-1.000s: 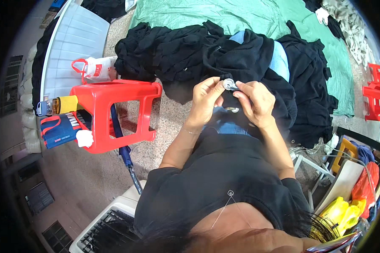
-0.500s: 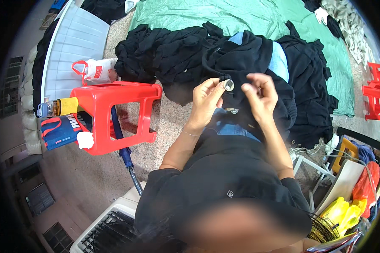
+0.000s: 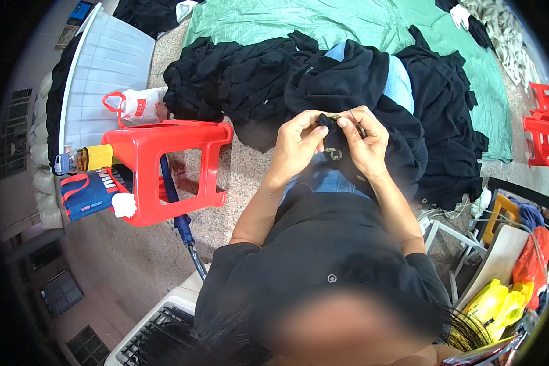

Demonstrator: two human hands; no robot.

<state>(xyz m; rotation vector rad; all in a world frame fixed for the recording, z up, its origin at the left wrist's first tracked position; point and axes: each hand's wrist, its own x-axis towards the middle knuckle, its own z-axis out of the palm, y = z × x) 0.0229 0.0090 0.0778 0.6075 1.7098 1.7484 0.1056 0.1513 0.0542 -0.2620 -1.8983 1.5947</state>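
A black knit garment (image 3: 332, 82) lies over my lap and spreads forward. My left hand (image 3: 296, 146) is closed in a pinch on a bunched bit of its black fabric. Just to the right, my right hand (image 3: 368, 139) has its thumb and fingers pressed together at the upper edge of that same bit. Whatever small piece the right fingertips may hold is hidden by them. A small shiny metal piece (image 3: 333, 153), partly ring-shaped, shows on the dark cloth below the hands. Blue denim (image 3: 329, 182) shows beneath the garment.
To my left are a red plastic stool (image 3: 165, 137), a bottle (image 3: 91, 157), a blue bag (image 3: 91, 194) and an umbrella (image 3: 183, 229). More black garments (image 3: 226, 79) lie ahead, beside a green sheet (image 3: 299, 18). At right stand a white metal frame (image 3: 454, 235) and yellow bags (image 3: 491, 308).
My right hand has moved left and inward to meet the left hand at the fabric. The round metal disc at my left fingertips no longer shows its face.
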